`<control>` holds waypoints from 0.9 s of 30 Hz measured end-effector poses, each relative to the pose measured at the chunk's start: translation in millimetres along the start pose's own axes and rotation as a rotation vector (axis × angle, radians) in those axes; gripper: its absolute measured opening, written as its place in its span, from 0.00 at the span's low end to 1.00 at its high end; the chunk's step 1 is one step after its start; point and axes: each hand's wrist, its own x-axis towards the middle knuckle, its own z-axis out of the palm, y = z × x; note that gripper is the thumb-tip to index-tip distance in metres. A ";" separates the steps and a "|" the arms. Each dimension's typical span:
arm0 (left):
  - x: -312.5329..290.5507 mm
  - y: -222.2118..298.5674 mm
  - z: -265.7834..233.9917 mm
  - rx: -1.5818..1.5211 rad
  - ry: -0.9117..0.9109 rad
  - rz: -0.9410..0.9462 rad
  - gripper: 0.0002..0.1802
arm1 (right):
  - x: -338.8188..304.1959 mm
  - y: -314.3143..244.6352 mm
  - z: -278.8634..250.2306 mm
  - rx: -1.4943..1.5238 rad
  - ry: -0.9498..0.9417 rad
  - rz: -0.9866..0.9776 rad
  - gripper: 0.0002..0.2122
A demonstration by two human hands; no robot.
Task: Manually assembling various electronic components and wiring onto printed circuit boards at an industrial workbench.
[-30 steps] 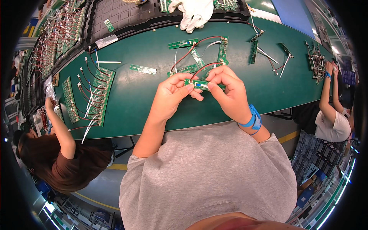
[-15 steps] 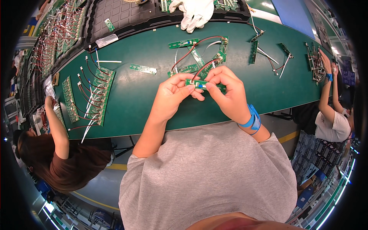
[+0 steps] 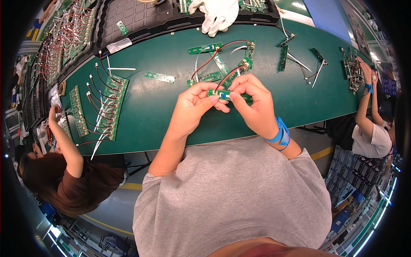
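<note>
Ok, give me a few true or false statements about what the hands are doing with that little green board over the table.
1. Both the left hand and right hand hold the narrow green circuit board strip. True.
2. The right wrist wears a blue strap. True.
3. The long table top is red. False: it is green.
4. A red wire leads from the held strip. True.
5. The white glove lies on the person's lap. False: it lies at the table's far edge.

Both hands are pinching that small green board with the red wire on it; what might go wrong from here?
1. The left hand and right hand hold the small circuit board in the air above the green table; it may slip.
2. Its red wire arcs toward loose boards behind and could snag them.
</note>
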 end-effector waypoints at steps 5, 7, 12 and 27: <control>-0.2 -0.5 -1.0 0.001 -0.003 -0.012 0.14 | -0.7 0.4 1.1 -0.018 0.004 -0.012 0.02; -0.3 -0.9 -0.7 -0.006 -0.006 -0.002 0.14 | -1.1 0.3 1.2 -0.025 0.004 -0.010 0.03; -0.5 -1.5 0.1 -0.005 -0.002 0.002 0.15 | -1.2 0.6 2.2 -0.032 0.017 -0.024 0.03; -1.2 -0.8 5.9 0.048 0.047 0.049 0.13 | -2.5 -0.2 5.5 0.003 -0.008 -0.032 0.02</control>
